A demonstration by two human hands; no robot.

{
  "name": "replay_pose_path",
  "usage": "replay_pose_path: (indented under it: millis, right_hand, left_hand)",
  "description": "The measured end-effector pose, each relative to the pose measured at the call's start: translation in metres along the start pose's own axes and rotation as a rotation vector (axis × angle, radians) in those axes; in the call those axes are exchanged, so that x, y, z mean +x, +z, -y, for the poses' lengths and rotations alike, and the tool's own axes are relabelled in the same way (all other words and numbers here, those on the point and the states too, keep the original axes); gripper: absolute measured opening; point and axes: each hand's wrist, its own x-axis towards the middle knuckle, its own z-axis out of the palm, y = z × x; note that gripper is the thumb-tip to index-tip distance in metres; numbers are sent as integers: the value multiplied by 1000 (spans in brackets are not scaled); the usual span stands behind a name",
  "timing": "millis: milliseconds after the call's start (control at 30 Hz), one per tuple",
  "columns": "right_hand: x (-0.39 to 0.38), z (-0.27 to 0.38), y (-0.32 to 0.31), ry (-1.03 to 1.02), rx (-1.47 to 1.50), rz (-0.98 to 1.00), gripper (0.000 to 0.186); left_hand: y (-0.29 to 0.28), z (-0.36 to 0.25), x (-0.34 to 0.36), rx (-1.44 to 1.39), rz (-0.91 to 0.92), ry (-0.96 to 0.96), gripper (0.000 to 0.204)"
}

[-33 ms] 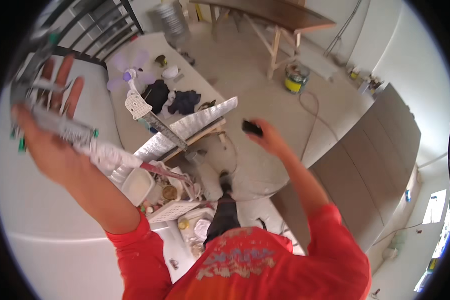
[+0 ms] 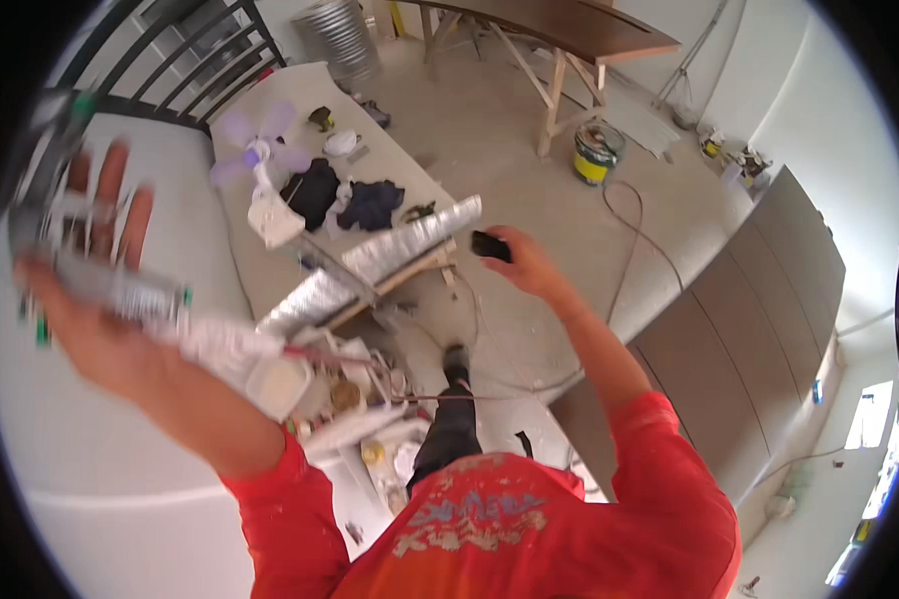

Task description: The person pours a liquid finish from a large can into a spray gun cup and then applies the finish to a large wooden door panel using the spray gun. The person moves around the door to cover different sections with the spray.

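Note:
At the far left, my left hand (image 2: 120, 334) is raised with its thumb and fingers around a grey, partly clear tool (image 2: 120, 285) with green fittings. Motion blurs the tool, and its kind is unclear. A white-wrapped line (image 2: 220, 339) trails from it, turning into a reddish hose (image 2: 315, 356) over a cluttered box of containers (image 2: 345, 396). Out in front, my right hand (image 2: 525, 264) grips a small black block-like object (image 2: 490, 247), held clear of the floor and away from other things.
A low platform (image 2: 410, 165) bears a purple-bladed fan (image 2: 257, 153) and dark cloths (image 2: 370, 203). Silver foil-covered board (image 2: 420, 240) lies along its near edge. Brown panels (image 2: 729, 329) stand at right. A bucket (image 2: 596, 155), a loose hose (image 2: 634, 240) and a trestle table (image 2: 569, 35) lie beyond.
My right hand with the black object has shifted slightly left and up. My left hand and the tool have moved a little left. The view has tilted slightly.

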Motion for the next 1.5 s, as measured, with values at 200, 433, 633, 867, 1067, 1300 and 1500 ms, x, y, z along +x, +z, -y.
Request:
replay_pose_path:
  millis: [200,433,633,867,1067,1300,1500]
  right_hand:
    - [232,-171,199,281,-41,297,60]
    - [286,-150,232,246,283,211,60]
    - [175,-105,4,942,83,947,55]
    - [15,-121,-110,1420,274,994,43]
    - [5,-226,-137,1328,544,716,47]
    - [74,-324,-271,1221,768,534,50]
    - [101,-369,-309,1274,1904,-145,44]
  left_hand:
    - [20,183,58,444,-14,192,85]
    - [55,296,125,437,-286,-234,90]
    - [109,353,159,183,-278,-512,87]
    - [227,375,162,-24,-151,-560,87]
    - [381,380,138,-64,-109,-494,83]
    - [579,363,150,-77,-116,-528,83]
    - [706,370,165,-118,-99,-537,84]
